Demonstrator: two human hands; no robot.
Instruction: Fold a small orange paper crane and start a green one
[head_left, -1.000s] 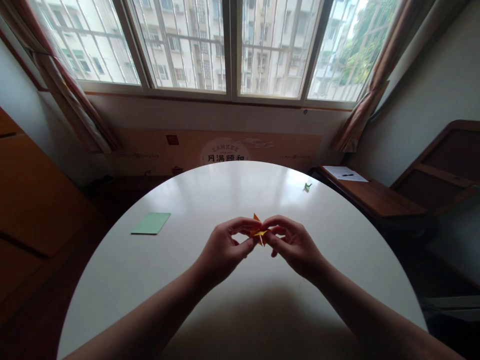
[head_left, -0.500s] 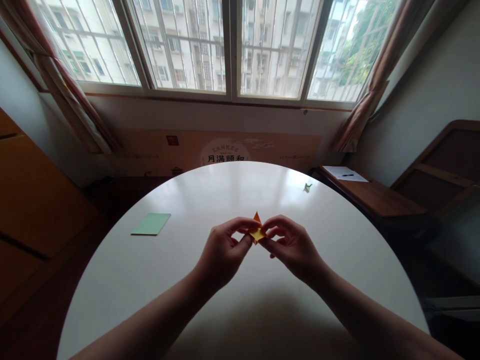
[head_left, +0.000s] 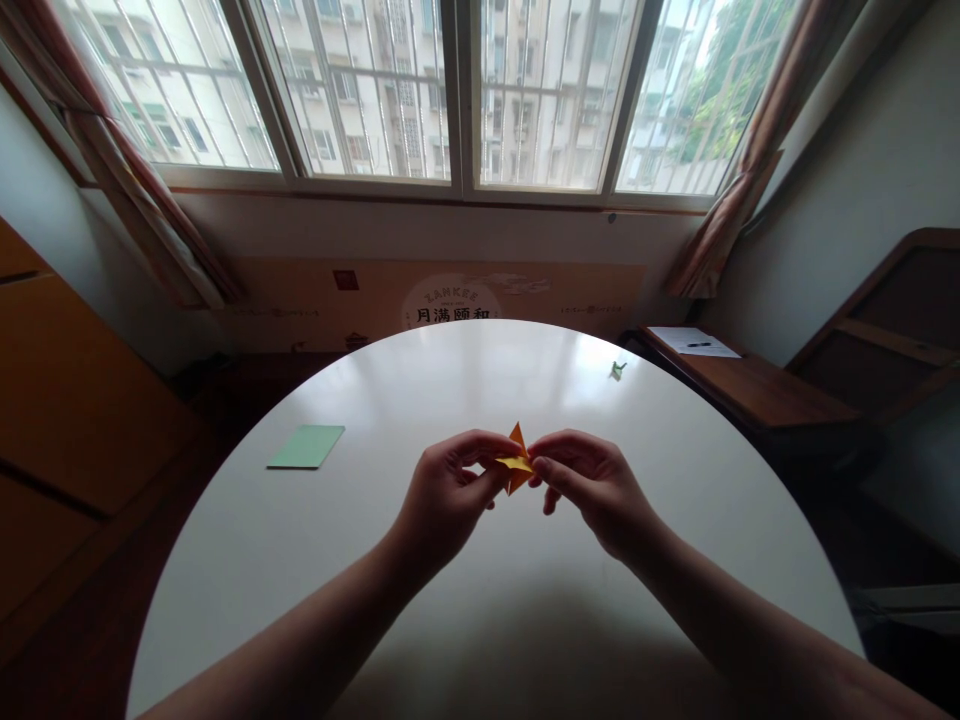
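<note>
A small folded piece of origami paper (head_left: 516, 463), yellow and orange with pointed corners, is held above the middle of the table. My left hand (head_left: 459, 487) pinches its left side between thumb and fingers. On its right side my right hand (head_left: 589, 480) has thumb and index finger closed on the edge, the other fingers curled below. One orange point stands up between the hands and another points down beneath. The fingertips hide parts of the folds.
A round white table (head_left: 480, 620) spreads under my arms. Light green square paper (head_left: 306, 447) lies at the left, and a small green folded figure (head_left: 617, 371) stands at the far right. Beyond is a wooden side table (head_left: 739, 385) with a white sheet (head_left: 679, 342) and a pen.
My right thumb has shifted up along the paper's right edge. The yellow flap looks narrower and the paper is slightly tilted. The left hand keeps its pinch.
</note>
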